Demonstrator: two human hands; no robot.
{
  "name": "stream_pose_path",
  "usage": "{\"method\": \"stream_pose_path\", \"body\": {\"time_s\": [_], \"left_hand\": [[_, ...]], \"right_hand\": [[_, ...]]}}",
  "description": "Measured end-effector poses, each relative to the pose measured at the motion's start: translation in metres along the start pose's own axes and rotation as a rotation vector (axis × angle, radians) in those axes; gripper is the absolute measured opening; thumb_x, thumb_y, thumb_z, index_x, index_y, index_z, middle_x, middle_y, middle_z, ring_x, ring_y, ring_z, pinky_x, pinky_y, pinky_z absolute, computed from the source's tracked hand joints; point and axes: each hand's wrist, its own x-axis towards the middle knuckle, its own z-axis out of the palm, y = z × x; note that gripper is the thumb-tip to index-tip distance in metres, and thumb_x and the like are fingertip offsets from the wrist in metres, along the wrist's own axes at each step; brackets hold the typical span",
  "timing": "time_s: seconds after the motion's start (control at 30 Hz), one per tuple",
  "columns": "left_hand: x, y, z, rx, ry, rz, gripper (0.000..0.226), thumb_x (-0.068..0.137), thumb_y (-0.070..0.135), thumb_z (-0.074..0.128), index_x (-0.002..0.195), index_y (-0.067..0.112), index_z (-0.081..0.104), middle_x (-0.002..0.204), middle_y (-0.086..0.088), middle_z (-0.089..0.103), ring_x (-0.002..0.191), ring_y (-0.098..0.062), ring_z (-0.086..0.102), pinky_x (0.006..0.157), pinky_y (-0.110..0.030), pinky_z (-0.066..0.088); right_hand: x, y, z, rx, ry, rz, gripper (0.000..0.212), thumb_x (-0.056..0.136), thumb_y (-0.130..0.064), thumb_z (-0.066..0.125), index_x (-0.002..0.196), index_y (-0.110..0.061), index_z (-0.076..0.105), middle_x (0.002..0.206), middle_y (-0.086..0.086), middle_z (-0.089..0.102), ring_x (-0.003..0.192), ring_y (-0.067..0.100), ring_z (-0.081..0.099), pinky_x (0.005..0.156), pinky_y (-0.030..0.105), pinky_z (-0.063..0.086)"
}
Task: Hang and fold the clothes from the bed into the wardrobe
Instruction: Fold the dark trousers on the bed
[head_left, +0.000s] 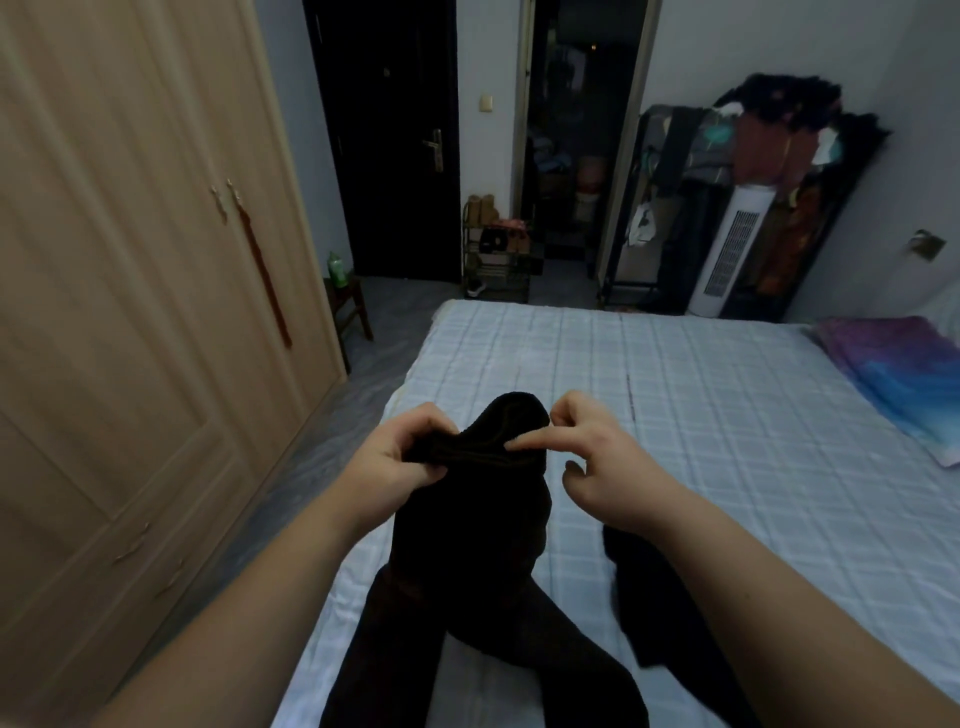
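Observation:
I hold a black garment (470, 514) up over the bed (675, 395). My left hand (400, 457) grips its top edge at the left, fingers curled round the cloth. My right hand (587, 457) is at the right of that edge; its index finger lies straight on the cloth and the other fingers are curled and hold nothing. The lower part of the garment trails down onto a dark brown piece (550, 639) lying on the bed. Another black garment (660, 613) lies under my right forearm. The wooden wardrobe (130, 291) stands at the left with its doors closed.
A colourful pillow (904, 379) lies at the bed's right edge. Beyond the bed stand a white tower fan (727, 260), a rack piled with clothes (769, 150) and a shoe rack (498, 254). A small stool with a green bottle (338, 270) stands by the wardrobe's far corner.

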Motion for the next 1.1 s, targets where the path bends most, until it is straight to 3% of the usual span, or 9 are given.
{"method": "stream_pose_path", "body": {"time_s": [0.13,0.23,0.3,0.43,0.53,0.63,0.8,0.93,1.1], "left_hand": [[-0.007,0.014,-0.004,0.020,-0.089,-0.016,0.029,0.068,-0.007,0.057,0.088,0.012,0.065,0.084,-0.001,0.061,0.083,-0.017,0.058,0.077,-0.032,0.047],[-0.011,0.016,-0.004,0.030,-0.092,-0.015,0.030,0.068,-0.007,0.057,0.089,0.012,0.066,0.085,-0.003,0.061,0.083,-0.020,0.058,0.077,-0.036,0.047],[-0.013,0.014,-0.005,0.030,-0.069,-0.019,0.030,0.069,-0.007,0.057,0.089,0.013,0.066,0.085,-0.001,0.061,0.083,-0.019,0.058,0.077,-0.035,0.046],[-0.014,0.013,-0.005,0.052,-0.030,-0.018,0.029,0.070,-0.004,0.058,0.090,0.016,0.064,0.085,0.000,0.060,0.082,-0.015,0.057,0.076,-0.029,0.045],[-0.011,0.015,0.000,0.056,-0.028,-0.026,0.029,0.070,-0.003,0.058,0.091,0.017,0.063,0.085,0.000,0.060,0.083,-0.013,0.057,0.076,-0.027,0.046],[-0.008,0.015,0.006,0.058,-0.055,-0.039,0.029,0.071,-0.003,0.058,0.092,0.017,0.062,0.088,-0.003,0.061,0.085,-0.016,0.059,0.078,-0.033,0.047],[-0.007,0.011,0.011,0.116,-0.099,-0.039,0.031,0.073,-0.002,0.057,0.096,0.016,0.063,0.090,-0.001,0.062,0.087,-0.016,0.060,0.080,-0.034,0.049],[-0.004,0.009,0.007,0.160,-0.058,-0.041,0.029,0.074,0.000,0.058,0.095,0.020,0.063,0.088,0.002,0.062,0.085,-0.011,0.060,0.078,-0.030,0.049],[0.001,0.012,0.005,0.150,-0.047,-0.021,0.029,0.075,0.002,0.058,0.093,0.025,0.063,0.090,0.003,0.064,0.088,-0.011,0.060,0.082,-0.032,0.048]], "right_hand": [[-0.004,-0.014,-0.015,-0.245,-0.027,-0.135,0.056,0.084,-0.009,0.063,0.121,-0.051,0.063,0.097,-0.015,0.038,0.094,0.009,0.039,0.087,0.022,0.036],[-0.007,-0.014,-0.019,-0.431,0.053,-0.228,0.029,0.084,-0.026,0.071,0.107,-0.042,0.062,0.097,-0.012,0.039,0.090,0.011,0.039,0.086,0.034,0.042],[-0.013,-0.008,-0.020,-0.456,0.100,-0.229,0.023,0.080,-0.033,0.076,0.098,-0.038,0.063,0.099,-0.011,0.042,0.090,0.010,0.039,0.083,0.037,0.046],[-0.033,-0.006,-0.014,-0.385,0.114,-0.292,0.019,0.080,-0.027,0.078,0.093,-0.028,0.065,0.114,-0.011,0.054,0.096,0.010,0.043,0.083,0.031,0.049],[-0.043,-0.009,-0.008,-0.338,0.082,-0.348,0.008,0.085,-0.024,0.066,0.093,-0.025,0.065,0.127,-0.016,0.059,0.095,0.007,0.047,0.082,0.021,0.045],[-0.048,-0.010,-0.012,-0.270,-0.029,-0.244,0.017,0.088,-0.022,0.059,0.099,-0.034,0.056,0.121,-0.025,0.062,0.092,-0.003,0.055,0.076,0.023,0.050],[-0.052,-0.010,-0.014,-0.346,-0.052,-0.080,0.027,0.092,-0.021,0.059,0.104,-0.040,0.044,0.106,-0.026,0.051,0.085,0.004,0.056,0.075,0.033,0.051],[-0.053,-0.010,-0.021,-0.389,-0.085,-0.030,0.029,0.092,-0.035,0.063,0.118,-0.039,0.051,0.109,-0.022,0.055,0.099,0.004,0.055,0.084,0.029,0.049],[-0.048,-0.018,-0.034,-0.400,-0.031,-0.021,0.019,0.088,-0.043,0.068,0.102,-0.031,0.067,0.093,-0.018,0.058,0.089,0.009,0.055,0.079,0.028,0.046]]}}
